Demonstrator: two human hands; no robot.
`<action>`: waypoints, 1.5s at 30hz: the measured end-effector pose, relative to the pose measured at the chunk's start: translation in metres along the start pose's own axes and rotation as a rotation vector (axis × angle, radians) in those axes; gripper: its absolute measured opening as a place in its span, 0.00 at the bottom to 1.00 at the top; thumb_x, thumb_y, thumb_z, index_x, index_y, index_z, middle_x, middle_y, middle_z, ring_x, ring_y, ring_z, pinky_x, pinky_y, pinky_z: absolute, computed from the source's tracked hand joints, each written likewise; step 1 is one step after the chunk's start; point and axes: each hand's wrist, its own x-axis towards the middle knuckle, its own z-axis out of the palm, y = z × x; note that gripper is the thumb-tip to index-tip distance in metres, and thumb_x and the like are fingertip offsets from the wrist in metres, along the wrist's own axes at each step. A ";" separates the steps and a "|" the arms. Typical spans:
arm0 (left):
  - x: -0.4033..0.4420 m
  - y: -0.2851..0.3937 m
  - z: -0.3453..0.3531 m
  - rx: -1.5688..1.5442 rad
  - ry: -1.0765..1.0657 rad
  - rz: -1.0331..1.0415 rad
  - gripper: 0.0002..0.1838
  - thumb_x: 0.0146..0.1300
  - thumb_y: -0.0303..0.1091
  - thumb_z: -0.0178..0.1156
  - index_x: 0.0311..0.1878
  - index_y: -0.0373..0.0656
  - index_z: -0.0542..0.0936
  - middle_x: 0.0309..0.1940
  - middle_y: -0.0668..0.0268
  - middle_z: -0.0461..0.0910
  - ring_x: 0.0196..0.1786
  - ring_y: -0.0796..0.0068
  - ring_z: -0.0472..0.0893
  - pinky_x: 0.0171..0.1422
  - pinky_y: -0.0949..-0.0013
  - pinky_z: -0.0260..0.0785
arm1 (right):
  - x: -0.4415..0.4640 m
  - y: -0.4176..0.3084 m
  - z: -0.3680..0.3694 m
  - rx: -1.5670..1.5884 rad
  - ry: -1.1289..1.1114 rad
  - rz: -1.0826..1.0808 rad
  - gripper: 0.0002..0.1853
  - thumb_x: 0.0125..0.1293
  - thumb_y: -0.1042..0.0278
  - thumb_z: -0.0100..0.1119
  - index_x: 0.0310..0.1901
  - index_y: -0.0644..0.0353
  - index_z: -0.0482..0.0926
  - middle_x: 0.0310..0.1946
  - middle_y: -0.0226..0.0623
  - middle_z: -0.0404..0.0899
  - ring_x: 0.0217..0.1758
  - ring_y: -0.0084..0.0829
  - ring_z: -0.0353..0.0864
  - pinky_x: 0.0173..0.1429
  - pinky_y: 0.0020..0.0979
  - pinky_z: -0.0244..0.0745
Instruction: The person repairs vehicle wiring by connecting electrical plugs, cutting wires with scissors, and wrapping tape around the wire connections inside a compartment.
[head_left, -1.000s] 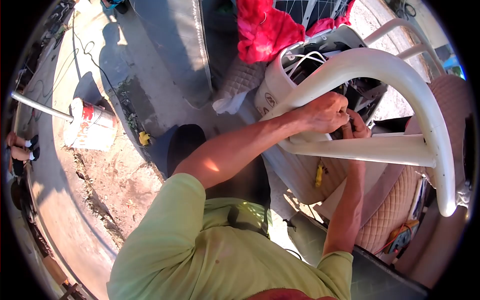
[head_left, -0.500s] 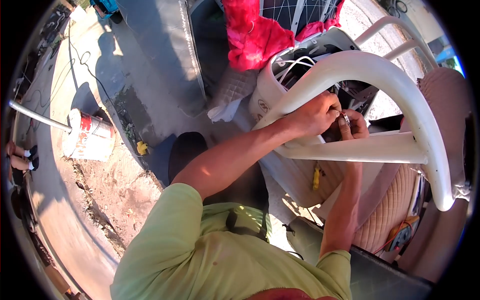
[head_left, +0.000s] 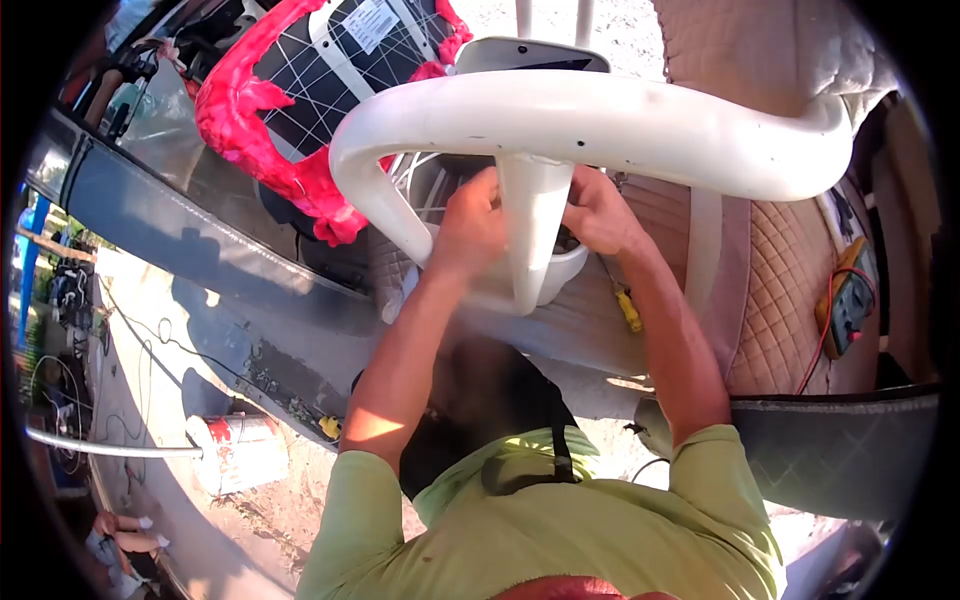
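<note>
My left hand and my right hand are close together under a white tubular frame, one on each side of its short post. The fingers of both are bent inward. The post partly hides the fingertips, so what they pinch does not show. Below and behind the hands sits a white rounded housing, with pale rods or wires to the left. Close to my right forearm lies a yellow-handled tool on quilted brown fabric.
A yellow-and-grey multimeter with a red lead is at right. Upper left, red fuzzy fabric edges a wire-spoked dark panel. A long grey metal side rail crosses the left. On the ground are a paint-stained bucket and another person.
My view has swung round, so the frame now appears above both hands. The hands, earlier together at a small piece, are now on opposite sides of the post.
</note>
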 end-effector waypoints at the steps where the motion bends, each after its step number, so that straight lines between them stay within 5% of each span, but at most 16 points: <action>1: 0.001 -0.001 0.002 0.053 -0.002 -0.026 0.09 0.72 0.32 0.63 0.49 0.38 0.81 0.34 0.70 0.81 0.36 0.81 0.77 0.41 0.70 0.73 | -0.001 -0.002 0.000 -0.047 0.012 0.010 0.11 0.70 0.75 0.62 0.53 0.65 0.82 0.40 0.32 0.85 0.43 0.22 0.83 0.50 0.29 0.78; 5: 0.006 -0.031 0.002 -0.147 -0.008 -0.110 0.08 0.74 0.32 0.60 0.47 0.37 0.80 0.30 0.74 0.79 0.29 0.90 0.70 0.32 0.78 0.63 | -0.003 -0.003 -0.001 -0.209 0.062 -0.088 0.15 0.67 0.69 0.65 0.53 0.64 0.82 0.41 0.41 0.87 0.42 0.30 0.86 0.48 0.34 0.79; 7: 0.006 -0.031 0.001 0.055 -0.026 -0.008 0.07 0.74 0.32 0.60 0.44 0.38 0.80 0.27 0.75 0.76 0.29 0.89 0.69 0.33 0.77 0.63 | -0.005 -0.010 -0.002 -0.388 0.080 -0.090 0.17 0.65 0.66 0.66 0.53 0.63 0.82 0.40 0.44 0.88 0.41 0.33 0.86 0.47 0.36 0.79; 11: 0.006 -0.038 0.000 0.143 0.001 0.088 0.08 0.73 0.34 0.59 0.38 0.41 0.78 0.25 0.75 0.73 0.29 0.87 0.69 0.33 0.76 0.61 | -0.003 -0.009 -0.001 -0.602 0.063 -0.142 0.16 0.63 0.61 0.65 0.49 0.59 0.84 0.37 0.43 0.86 0.41 0.44 0.86 0.47 0.41 0.79; 14: 0.005 -0.030 -0.003 0.108 -0.018 0.072 0.11 0.73 0.37 0.59 0.34 0.42 0.78 0.25 0.75 0.73 0.28 0.86 0.68 0.32 0.75 0.61 | 0.001 0.003 0.000 -0.761 0.101 -0.373 0.14 0.63 0.60 0.64 0.47 0.57 0.84 0.38 0.41 0.85 0.46 0.48 0.85 0.49 0.45 0.79; 17: 0.006 -0.012 -0.001 0.094 -0.033 -0.033 0.14 0.73 0.40 0.60 0.32 0.42 0.78 0.25 0.75 0.73 0.28 0.86 0.67 0.32 0.74 0.60 | 0.000 0.001 0.001 -0.772 0.106 -0.364 0.13 0.62 0.60 0.65 0.46 0.56 0.85 0.41 0.41 0.84 0.50 0.49 0.83 0.51 0.45 0.79; 28: 0.007 -0.001 0.002 -0.067 -0.012 -0.254 0.17 0.74 0.43 0.61 0.32 0.40 0.82 0.24 0.74 0.73 0.30 0.83 0.70 0.37 0.74 0.64 | 0.004 0.003 -0.002 -0.641 0.070 -0.232 0.12 0.63 0.62 0.66 0.46 0.56 0.85 0.30 0.43 0.86 0.36 0.50 0.86 0.42 0.46 0.79; 35: 0.007 -0.004 0.004 -0.105 0.017 -0.205 0.16 0.73 0.42 0.62 0.31 0.42 0.81 0.22 0.75 0.71 0.27 0.84 0.68 0.33 0.75 0.60 | -0.003 -0.011 0.000 -0.612 0.040 -0.118 0.15 0.67 0.66 0.65 0.53 0.60 0.84 0.38 0.48 0.86 0.42 0.49 0.86 0.49 0.43 0.80; 45: 0.014 -0.014 0.001 -0.140 0.007 -0.218 0.12 0.71 0.35 0.63 0.30 0.42 0.80 0.21 0.75 0.69 0.25 0.85 0.66 0.30 0.75 0.57 | -0.005 -0.002 0.009 -0.746 0.111 -0.285 0.13 0.69 0.58 0.59 0.48 0.56 0.82 0.37 0.47 0.85 0.43 0.53 0.85 0.46 0.51 0.78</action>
